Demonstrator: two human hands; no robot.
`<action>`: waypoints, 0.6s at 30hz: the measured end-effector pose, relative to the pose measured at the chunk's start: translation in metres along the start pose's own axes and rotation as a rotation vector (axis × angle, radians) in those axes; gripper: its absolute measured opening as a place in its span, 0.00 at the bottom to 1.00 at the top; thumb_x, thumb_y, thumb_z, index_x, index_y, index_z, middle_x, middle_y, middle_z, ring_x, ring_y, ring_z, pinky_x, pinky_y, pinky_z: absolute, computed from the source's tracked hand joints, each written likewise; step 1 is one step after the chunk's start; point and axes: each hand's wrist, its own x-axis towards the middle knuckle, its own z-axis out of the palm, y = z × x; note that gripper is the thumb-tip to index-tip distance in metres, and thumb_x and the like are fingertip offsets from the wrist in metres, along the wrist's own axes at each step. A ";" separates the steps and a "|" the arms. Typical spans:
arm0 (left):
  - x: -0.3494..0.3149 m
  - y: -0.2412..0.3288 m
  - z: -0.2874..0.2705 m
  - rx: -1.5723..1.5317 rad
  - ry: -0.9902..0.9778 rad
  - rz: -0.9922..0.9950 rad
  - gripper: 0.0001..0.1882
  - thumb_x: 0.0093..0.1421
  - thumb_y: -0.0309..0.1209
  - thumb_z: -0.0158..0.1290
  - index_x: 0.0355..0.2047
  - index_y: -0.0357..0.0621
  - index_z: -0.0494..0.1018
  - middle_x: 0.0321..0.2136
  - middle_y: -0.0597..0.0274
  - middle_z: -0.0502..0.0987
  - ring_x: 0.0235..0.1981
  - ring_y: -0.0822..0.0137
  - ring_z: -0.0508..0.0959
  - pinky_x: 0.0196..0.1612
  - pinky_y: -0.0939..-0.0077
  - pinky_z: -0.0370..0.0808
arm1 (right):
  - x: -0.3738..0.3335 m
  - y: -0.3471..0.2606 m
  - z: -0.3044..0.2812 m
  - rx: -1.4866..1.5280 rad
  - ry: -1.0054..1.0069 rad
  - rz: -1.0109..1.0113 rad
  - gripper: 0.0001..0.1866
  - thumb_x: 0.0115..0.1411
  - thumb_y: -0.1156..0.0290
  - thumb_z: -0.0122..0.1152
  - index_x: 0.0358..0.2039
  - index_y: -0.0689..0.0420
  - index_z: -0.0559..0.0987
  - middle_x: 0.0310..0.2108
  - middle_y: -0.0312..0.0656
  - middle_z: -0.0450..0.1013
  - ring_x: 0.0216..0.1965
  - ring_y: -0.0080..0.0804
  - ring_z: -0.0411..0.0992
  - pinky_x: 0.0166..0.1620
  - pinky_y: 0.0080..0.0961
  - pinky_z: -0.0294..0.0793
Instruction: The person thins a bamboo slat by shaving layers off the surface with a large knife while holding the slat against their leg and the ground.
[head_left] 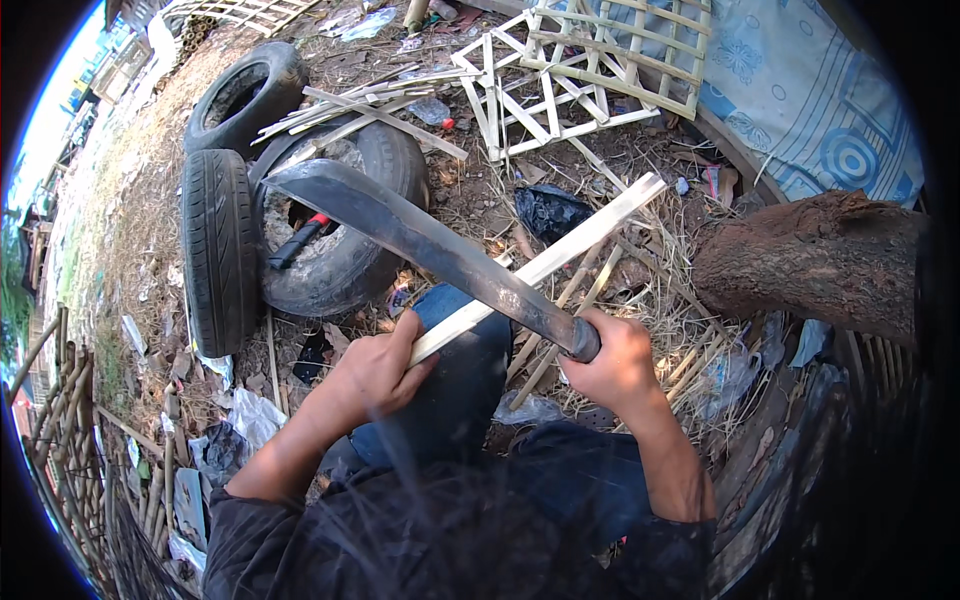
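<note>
My left hand is closed around the near end of a pale split-bamboo strip, which slants up and away to the right. In my right hand is the handle of a machete. Its long dark blade, broad and curved toward the tip, points to the upper left and crosses over the strip near its middle. Whether blade and strip touch, I cannot tell. Both stand above my knee in blue trousers. Most of the machete's handle is hidden inside my fist.
Old tyres stand and lie at the left, one holding a black-and-red handled tool. Cut bamboo strips rest across them. Bamboo lattice frames lie at the back. A thick log is at right, near a blue patterned sheet.
</note>
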 end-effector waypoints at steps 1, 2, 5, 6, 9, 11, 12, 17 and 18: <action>0.000 0.000 -0.001 0.001 -0.010 0.036 0.14 0.63 0.36 0.51 0.37 0.35 0.67 0.23 0.40 0.73 0.28 0.37 0.75 0.31 0.52 0.70 | 0.000 0.000 0.000 -0.003 0.048 -0.048 0.18 0.39 0.68 0.69 0.33 0.59 0.80 0.24 0.51 0.76 0.28 0.51 0.77 0.35 0.37 0.76; 0.000 0.000 -0.002 0.003 -0.020 0.072 0.11 0.64 0.34 0.47 0.38 0.36 0.66 0.24 0.40 0.73 0.28 0.36 0.74 0.31 0.52 0.69 | 0.000 0.000 0.001 -0.005 0.095 -0.096 0.14 0.39 0.71 0.68 0.29 0.61 0.79 0.21 0.52 0.74 0.26 0.51 0.76 0.31 0.35 0.77; -0.002 0.003 -0.008 -0.020 -0.061 0.072 0.10 0.66 0.33 0.45 0.36 0.36 0.66 0.23 0.41 0.72 0.28 0.37 0.74 0.31 0.53 0.69 | -0.001 -0.003 0.000 0.025 0.085 -0.078 0.13 0.40 0.71 0.68 0.29 0.61 0.79 0.21 0.52 0.74 0.26 0.51 0.76 0.30 0.35 0.76; -0.003 0.005 -0.008 -0.021 -0.061 0.070 0.10 0.66 0.33 0.45 0.36 0.36 0.66 0.23 0.41 0.72 0.28 0.37 0.74 0.31 0.53 0.69 | -0.001 -0.003 0.000 0.025 0.083 -0.078 0.13 0.40 0.71 0.68 0.29 0.61 0.79 0.21 0.52 0.74 0.26 0.51 0.76 0.30 0.35 0.76; -0.005 0.008 -0.006 -0.035 -0.135 -0.033 0.12 0.67 0.33 0.45 0.34 0.34 0.68 0.21 0.41 0.72 0.26 0.39 0.73 0.29 0.54 0.68 | -0.002 -0.005 0.002 0.039 0.053 -0.076 0.12 0.40 0.72 0.67 0.28 0.61 0.78 0.21 0.52 0.74 0.26 0.50 0.76 0.30 0.36 0.76; -0.005 0.005 0.000 -0.108 -0.150 -0.116 0.15 0.67 0.35 0.45 0.29 0.33 0.70 0.18 0.41 0.71 0.24 0.40 0.73 0.29 0.55 0.67 | -0.002 -0.008 0.005 0.077 0.092 -0.110 0.11 0.41 0.71 0.67 0.27 0.60 0.78 0.20 0.51 0.74 0.25 0.50 0.76 0.30 0.35 0.76; -0.004 0.005 0.002 -0.112 -0.156 -0.117 0.15 0.67 0.35 0.45 0.29 0.33 0.70 0.18 0.41 0.71 0.24 0.40 0.73 0.29 0.55 0.67 | -0.003 -0.010 0.008 0.077 0.088 -0.104 0.11 0.41 0.71 0.67 0.27 0.60 0.78 0.20 0.51 0.74 0.25 0.50 0.76 0.30 0.35 0.76; 0.002 0.008 0.006 -0.085 -0.155 -0.121 0.17 0.67 0.35 0.46 0.27 0.32 0.70 0.17 0.41 0.70 0.22 0.40 0.72 0.29 0.55 0.67 | -0.001 -0.034 0.018 0.100 -0.068 0.022 0.10 0.44 0.69 0.66 0.28 0.57 0.79 0.20 0.49 0.75 0.26 0.50 0.76 0.32 0.39 0.75; 0.002 0.009 0.007 -0.081 -0.158 -0.124 0.17 0.67 0.35 0.46 0.27 0.32 0.70 0.17 0.41 0.70 0.22 0.40 0.72 0.29 0.55 0.67 | -0.001 -0.035 0.021 0.047 -0.088 0.008 0.11 0.44 0.68 0.66 0.29 0.56 0.79 0.20 0.49 0.75 0.26 0.51 0.76 0.33 0.41 0.76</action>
